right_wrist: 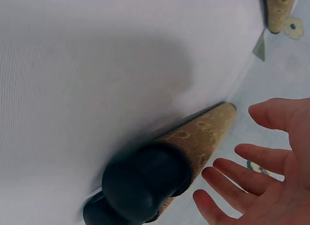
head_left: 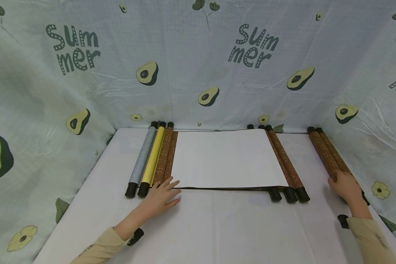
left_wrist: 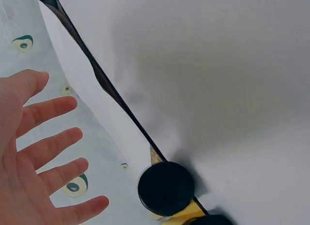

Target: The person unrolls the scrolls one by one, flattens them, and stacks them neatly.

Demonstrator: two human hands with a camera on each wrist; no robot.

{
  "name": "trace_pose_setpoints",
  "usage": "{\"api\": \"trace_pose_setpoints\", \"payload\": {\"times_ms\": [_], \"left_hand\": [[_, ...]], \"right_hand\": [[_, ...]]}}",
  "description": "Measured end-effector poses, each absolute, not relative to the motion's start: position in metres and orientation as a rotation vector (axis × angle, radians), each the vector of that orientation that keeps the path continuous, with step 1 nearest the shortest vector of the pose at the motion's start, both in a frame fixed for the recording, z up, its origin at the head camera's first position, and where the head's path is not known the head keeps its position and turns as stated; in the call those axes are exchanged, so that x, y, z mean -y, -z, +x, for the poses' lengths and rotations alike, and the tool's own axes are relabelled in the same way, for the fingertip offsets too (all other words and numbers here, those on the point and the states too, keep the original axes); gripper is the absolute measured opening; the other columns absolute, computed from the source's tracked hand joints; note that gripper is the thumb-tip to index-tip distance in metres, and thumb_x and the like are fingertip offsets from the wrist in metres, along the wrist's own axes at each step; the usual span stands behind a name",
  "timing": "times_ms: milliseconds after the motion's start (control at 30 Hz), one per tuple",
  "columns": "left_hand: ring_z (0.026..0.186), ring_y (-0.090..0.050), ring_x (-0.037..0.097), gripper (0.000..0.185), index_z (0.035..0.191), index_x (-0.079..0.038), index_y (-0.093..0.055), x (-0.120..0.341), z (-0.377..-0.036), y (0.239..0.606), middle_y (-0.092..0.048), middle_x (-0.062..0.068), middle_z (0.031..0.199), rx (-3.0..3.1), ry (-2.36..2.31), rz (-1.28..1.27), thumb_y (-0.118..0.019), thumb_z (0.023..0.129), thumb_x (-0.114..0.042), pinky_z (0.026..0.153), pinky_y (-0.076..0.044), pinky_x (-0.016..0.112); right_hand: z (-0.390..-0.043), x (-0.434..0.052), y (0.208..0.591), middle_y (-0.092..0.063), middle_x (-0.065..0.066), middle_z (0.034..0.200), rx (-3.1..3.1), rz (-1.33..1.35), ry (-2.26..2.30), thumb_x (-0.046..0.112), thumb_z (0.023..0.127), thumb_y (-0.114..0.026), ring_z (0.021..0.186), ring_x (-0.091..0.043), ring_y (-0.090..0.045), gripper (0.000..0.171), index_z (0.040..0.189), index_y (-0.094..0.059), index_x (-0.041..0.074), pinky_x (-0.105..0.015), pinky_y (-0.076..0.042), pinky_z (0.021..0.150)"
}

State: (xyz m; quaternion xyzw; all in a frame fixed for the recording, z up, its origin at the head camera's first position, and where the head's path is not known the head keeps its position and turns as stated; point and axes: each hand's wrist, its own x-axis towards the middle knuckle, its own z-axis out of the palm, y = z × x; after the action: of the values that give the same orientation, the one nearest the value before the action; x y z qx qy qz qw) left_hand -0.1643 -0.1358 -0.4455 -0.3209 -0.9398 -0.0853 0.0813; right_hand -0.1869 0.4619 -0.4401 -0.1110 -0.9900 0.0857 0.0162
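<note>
A scroll lies unrolled on the white table, its blank white sheet spread between brown patterned rolls with black end knobs. Along its left side are a grey roll, a yellow roll and a brown roll. My left hand hovers with spread fingers by their near ends and the sheet's lower left corner. At the right, two rolled brown scrolls lie side by side. My right hand is over their near part, its fingers loosely extended beside the patterned roll in the right wrist view.
White fabric printed with avocados and lettering rises behind and on both sides of the table. At the sheet's right side, several black knobs stick out past the near edge. A black piece shows at the left wrist.
</note>
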Motion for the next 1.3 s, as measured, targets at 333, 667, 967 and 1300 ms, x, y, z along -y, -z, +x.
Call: {"api": "trace_pose_setpoints", "payload": {"times_ms": [333, 667, 967, 1300], "left_hand": [[0.125, -0.04, 0.031, 0.03, 0.11, -0.017, -0.062, 0.121, -0.156, 0.443, -0.052, 0.007, 0.129, 2.731, 0.196, -1.08, -0.054, 0.087, -0.034, 0.093, -0.037, 0.052], [0.125, -0.041, 0.025, 0.035, 0.119, -0.018, -0.057, 0.111, -0.153, 0.441, -0.049, 0.006, 0.132, 2.591, 0.135, -1.3, -0.053, 0.088, -0.034, 0.093, -0.039, 0.049], [0.118, -0.047, 0.021, 0.033, 0.116, -0.02, -0.057, 0.109, -0.155, 0.442, -0.054, 0.003, 0.126, 2.383, 0.092, -1.417, -0.053, 0.087, -0.035, 0.087, -0.043, 0.04], [0.118, -0.048, 0.023, 0.032, 0.115, -0.018, -0.059, 0.11, -0.153, 0.44, -0.055, 0.003, 0.124, 2.381, 0.089, -1.449, -0.054, 0.087, -0.034, 0.089, -0.043, 0.041]], "right_hand": [[-0.196, -0.474, 0.443, -0.022, -0.043, 0.116, 3.134, -0.431, -0.249, 0.025, 0.088, -0.043, 0.107, -0.062, -0.016, 0.057, 0.119, -0.029, -0.021, -0.075, -0.018, 0.08], [-0.205, -0.488, 0.452, -0.007, -0.054, 0.112, 3.166, -0.619, -0.376, 0.027, 0.086, -0.05, 0.105, -0.07, -0.005, 0.064, 0.121, -0.015, -0.014, -0.077, -0.014, 0.078], [-0.208, -0.502, 0.463, -0.006, -0.058, 0.11, 3.195, -0.747, -0.457, 0.051, 0.081, -0.052, 0.1, -0.074, -0.011, 0.084, 0.121, -0.006, -0.006, -0.077, -0.014, 0.079], [-0.205, -0.497, 0.461, -0.009, -0.06, 0.108, 3.182, -0.712, -0.408, 0.024, 0.089, -0.047, 0.101, -0.074, -0.011, 0.06, 0.123, -0.005, -0.001, -0.077, -0.01, 0.084]]}}
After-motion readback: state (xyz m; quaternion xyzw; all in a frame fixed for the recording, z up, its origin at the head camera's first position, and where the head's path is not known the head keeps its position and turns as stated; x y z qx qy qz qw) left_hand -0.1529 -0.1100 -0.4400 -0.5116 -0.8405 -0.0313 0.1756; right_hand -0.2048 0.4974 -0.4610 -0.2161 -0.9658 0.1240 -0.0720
